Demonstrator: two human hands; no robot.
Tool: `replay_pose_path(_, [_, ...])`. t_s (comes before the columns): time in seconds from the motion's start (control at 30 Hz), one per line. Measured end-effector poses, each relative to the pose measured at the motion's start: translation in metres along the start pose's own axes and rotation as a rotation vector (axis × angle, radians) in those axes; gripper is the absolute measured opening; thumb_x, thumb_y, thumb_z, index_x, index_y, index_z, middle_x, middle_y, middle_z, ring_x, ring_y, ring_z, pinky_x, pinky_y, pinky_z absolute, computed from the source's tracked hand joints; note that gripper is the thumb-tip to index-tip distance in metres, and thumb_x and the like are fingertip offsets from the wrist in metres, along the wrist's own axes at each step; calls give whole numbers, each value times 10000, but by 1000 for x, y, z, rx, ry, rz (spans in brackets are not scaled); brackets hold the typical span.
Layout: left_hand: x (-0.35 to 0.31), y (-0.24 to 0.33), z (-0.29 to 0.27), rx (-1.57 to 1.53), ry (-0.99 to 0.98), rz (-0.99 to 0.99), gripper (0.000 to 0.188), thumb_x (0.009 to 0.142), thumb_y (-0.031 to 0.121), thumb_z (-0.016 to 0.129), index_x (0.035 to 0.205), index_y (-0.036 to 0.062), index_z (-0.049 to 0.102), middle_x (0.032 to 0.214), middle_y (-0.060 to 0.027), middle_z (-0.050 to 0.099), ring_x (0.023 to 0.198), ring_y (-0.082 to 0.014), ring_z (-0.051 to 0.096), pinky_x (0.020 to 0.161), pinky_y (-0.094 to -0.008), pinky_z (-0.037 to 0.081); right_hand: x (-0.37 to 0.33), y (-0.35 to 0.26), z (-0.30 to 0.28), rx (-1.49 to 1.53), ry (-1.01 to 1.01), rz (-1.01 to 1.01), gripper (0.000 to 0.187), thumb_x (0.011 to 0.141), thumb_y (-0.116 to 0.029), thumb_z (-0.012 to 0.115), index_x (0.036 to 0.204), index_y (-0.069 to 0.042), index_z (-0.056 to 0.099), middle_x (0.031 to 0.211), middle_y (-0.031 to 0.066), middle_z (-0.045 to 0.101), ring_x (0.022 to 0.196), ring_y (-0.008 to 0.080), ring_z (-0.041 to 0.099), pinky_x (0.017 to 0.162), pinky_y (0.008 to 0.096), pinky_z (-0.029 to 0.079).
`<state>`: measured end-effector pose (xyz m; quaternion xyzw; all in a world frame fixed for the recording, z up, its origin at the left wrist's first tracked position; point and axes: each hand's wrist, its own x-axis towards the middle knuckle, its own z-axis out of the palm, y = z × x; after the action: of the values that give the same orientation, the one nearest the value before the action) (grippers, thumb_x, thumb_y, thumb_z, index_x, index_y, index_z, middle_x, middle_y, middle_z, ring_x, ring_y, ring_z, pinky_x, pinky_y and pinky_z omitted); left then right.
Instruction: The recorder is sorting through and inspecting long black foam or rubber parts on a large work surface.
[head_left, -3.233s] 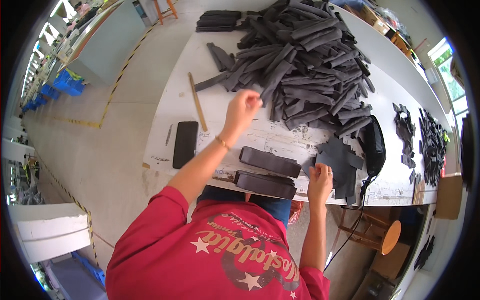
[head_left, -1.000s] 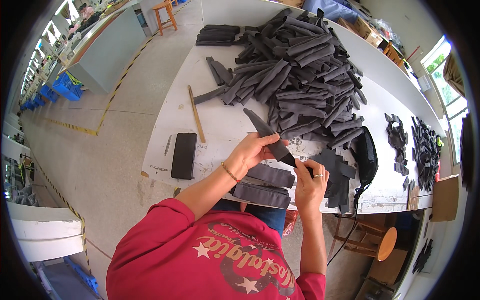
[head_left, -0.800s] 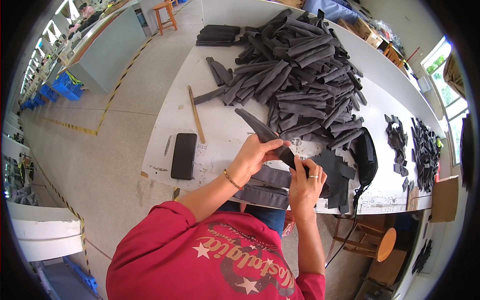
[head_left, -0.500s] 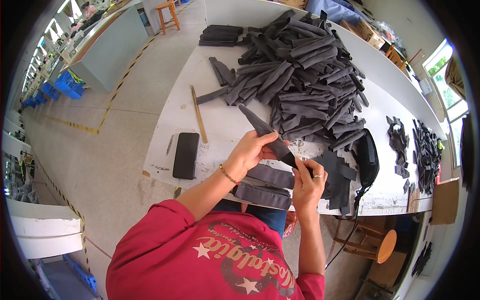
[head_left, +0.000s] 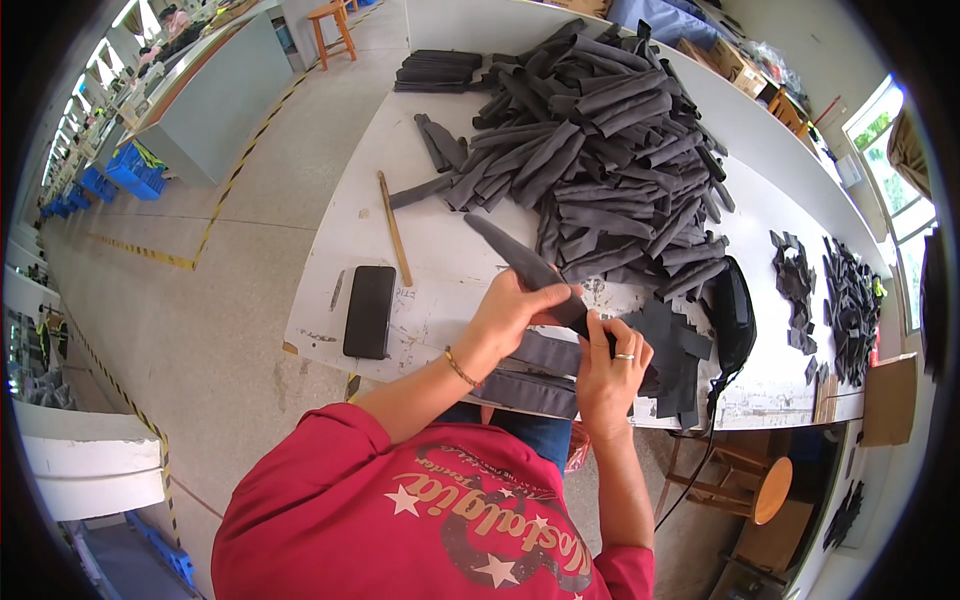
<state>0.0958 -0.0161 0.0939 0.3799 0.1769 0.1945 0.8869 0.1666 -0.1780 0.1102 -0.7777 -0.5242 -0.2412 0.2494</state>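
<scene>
A dark grey fabric strip [head_left: 507,246] is held between my two hands, slanting from upper left to lower right over the table's near edge. My left hand [head_left: 512,312] wraps around its middle, thumb on top. At its lower right end, my right hand [head_left: 612,362] pinches the cloth; the very tip is hidden by fingers. Beneath my hands lie folded grey strips [head_left: 530,388] at the table edge. Just right of my right hand sit flat dark fabric pieces [head_left: 680,350]. A large heap of similar grey strips [head_left: 610,150] rises beyond my hands.
On the white table [head_left: 330,270] lie a black phone [head_left: 369,312] and a wooden stick [head_left: 394,230]. A neat stack of strips [head_left: 437,70] sits far left. A black corded object [head_left: 738,318] stands right. A wooden stool [head_left: 770,490] is below right.
My left hand has slid a little along the strip toward my right hand. The strip's far end has shifted slightly left. My right hand keeps its pinch.
</scene>
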Motion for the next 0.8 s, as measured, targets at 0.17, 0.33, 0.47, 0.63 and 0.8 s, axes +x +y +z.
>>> replay_pose_path(0.17, [-12,-10,11,24,37,220,432,873,50,671,1229,-33,441,1008,-165,686,1006,-255,665,876,-353,559,-4,-20,15,311,20,220,494,791,-12,719,1255,-19,551,1106,194,520,980,367,543,828,444,467])
replay_pose_path(0.33, [-7,-15,3,-255,-147,8,343,944,190,623,1209,26,478,1070,-194,684,1058,-255,643,934,-366,496,-13,-32,29,433,78,205,412,785,-26,735,1146,-20,537,1119,219,536,965,376,567,799,431,487])
replay_pose_path(0.47, [-10,-31,10,-308,-91,13,263,953,216,613,1121,36,524,1081,-200,682,1046,-262,643,936,-368,495,-21,-30,29,438,36,304,366,764,-5,740,1077,-12,549,1036,202,583,935,387,573,783,449,484])
replay_pose_path(0.63, [-15,-31,10,-378,-158,20,244,960,236,603,1086,41,528,1099,-184,680,1059,-259,636,913,-361,495,-12,-31,40,441,27,241,315,779,-22,724,1043,-10,554,1061,209,579,922,402,589,774,443,489])
replay_pose_path(0.8, [-4,-16,-5,-187,-84,93,244,967,263,591,1061,41,556,1098,-188,683,1063,-235,633,947,-362,475,-20,-31,27,346,-66,272,313,779,-21,722,1038,-8,546,1033,231,568,898,408,578,763,448,477])
